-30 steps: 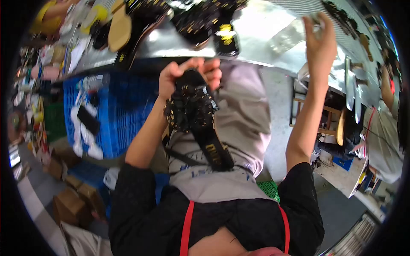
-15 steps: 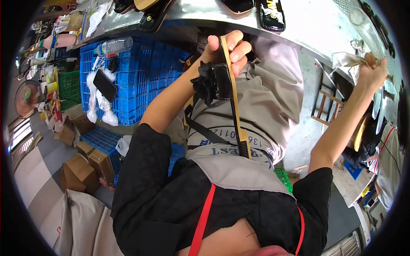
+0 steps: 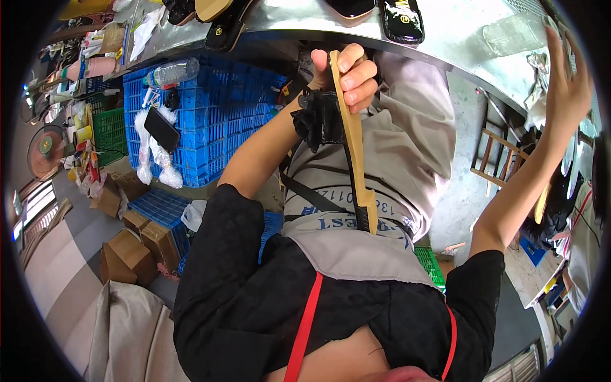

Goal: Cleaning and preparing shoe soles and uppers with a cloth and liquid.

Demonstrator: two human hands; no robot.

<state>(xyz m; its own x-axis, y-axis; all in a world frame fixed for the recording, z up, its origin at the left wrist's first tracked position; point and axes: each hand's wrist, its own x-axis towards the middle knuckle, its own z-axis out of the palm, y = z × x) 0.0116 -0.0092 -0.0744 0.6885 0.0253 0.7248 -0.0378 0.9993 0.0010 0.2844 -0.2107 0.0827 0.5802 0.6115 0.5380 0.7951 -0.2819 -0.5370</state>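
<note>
My left hand (image 3: 349, 79) is closed around a sandal (image 3: 356, 149) with a tan sole edge, held on its side over my apron. A wide black strap (image 3: 331, 118) with a black flower ornament (image 3: 310, 121) spans the sandal, its sole facing right. At the far right my right hand (image 3: 568, 89) is raised by the metal table with fingers stretched and apart, nothing seen in them. Beside it on the tabletop lies a clear plastic bottle (image 3: 514, 36), and a crumpled pale cloth (image 3: 538, 95) hangs near the wrist.
Several black sandals (image 3: 402, 22) stand along the metal table (image 3: 286, 22). Blue crates (image 3: 210, 121) are stacked at left, with a plastic bottle (image 3: 172, 72) and a phone (image 3: 162, 129) on them. Cardboard boxes (image 3: 127, 254) and a fan (image 3: 46, 145) are farther left; a wooden stool frame (image 3: 499, 156) stands at right.
My right hand has let go of the pale cloth and opened, moving up and slightly right. The clear bottle at right now lies farther left. The sandal has turned slightly, showing more sole.
</note>
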